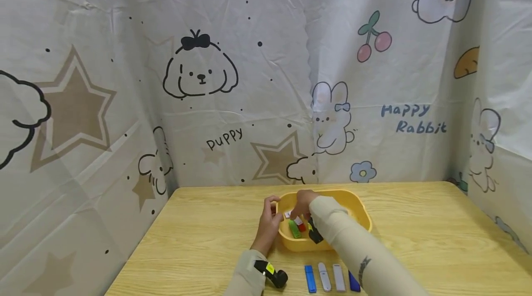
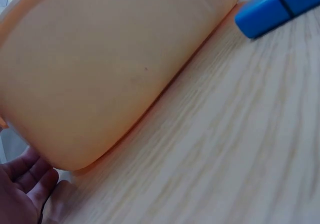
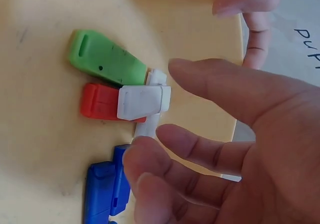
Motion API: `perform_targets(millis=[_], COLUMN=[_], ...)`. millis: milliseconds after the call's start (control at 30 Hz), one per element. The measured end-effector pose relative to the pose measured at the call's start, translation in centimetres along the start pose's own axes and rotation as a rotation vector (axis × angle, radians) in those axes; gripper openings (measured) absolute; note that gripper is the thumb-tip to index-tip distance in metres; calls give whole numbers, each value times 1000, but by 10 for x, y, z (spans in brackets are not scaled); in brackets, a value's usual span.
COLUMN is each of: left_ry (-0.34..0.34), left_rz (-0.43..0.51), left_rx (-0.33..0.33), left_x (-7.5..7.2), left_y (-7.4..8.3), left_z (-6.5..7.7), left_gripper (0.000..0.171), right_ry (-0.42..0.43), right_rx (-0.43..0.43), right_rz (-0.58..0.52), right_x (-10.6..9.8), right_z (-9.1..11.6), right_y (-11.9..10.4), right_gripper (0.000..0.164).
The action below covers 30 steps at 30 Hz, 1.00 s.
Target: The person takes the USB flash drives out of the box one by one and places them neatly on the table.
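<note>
Fingers (image 3: 197, 146) of the right hand (image 1: 305, 200) spread, empty; just off their tips, in the basin (image 1: 305, 244), the upper white stick (image 3: 141, 103) lies on a red stick (image 3: 99, 102), long axis toward their gap. The left hand (image 1: 268, 223), farther off, grips the basin.

Dark blue stick (image 1: 353, 282) partly behind right sleeve (image 1: 365, 250), sleeve cut by head view's bottom edge, red stick (image 3: 100, 102) partly covered by white stick (image 3: 140, 103), left grip (image 2: 24, 189) and bright blue stick (image 2: 272, 10) cropped in left wrist view

A pale curtain (image 1: 274, 79) printed with stars (image 1: 75, 102) and cherries (image 1: 374, 39) hangs behind a wooden table (image 1: 208, 231).
</note>
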State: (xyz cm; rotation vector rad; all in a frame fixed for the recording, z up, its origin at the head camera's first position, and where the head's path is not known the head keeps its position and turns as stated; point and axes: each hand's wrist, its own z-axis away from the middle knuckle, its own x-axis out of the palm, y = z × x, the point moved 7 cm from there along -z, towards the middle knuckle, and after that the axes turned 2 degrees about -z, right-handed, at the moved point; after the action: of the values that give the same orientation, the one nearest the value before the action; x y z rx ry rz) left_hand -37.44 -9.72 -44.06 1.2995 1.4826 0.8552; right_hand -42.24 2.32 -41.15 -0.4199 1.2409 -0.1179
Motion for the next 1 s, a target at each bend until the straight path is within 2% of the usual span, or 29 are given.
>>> perform_targets(millis=[200, 433, 600, 867, 1000], left_ry=[11, 20, 17, 13, 11], left_rz=[2, -8, -13, -9, -4], left_rx=[17, 33, 32, 22, 26], left_x=[-1, 0, 0, 0, 1], left_y=[2, 2, 2, 2, 0], left_z=[-1, 1, 1, 1, 1], left_gripper=[42, 42, 42, 43, 42], right_ry=[10, 0, -2, -2, -6], right_rx=[-3, -23, -20, -6, -3], right_rz=[27, 131, 138, 262, 247], right_x=[1, 8, 7, 2, 2], right_z=[-6, -11, -7, 3, 4], right_y=[-2, -2, -3, -12, -13], right_gripper=[29, 25, 22, 21, 21])
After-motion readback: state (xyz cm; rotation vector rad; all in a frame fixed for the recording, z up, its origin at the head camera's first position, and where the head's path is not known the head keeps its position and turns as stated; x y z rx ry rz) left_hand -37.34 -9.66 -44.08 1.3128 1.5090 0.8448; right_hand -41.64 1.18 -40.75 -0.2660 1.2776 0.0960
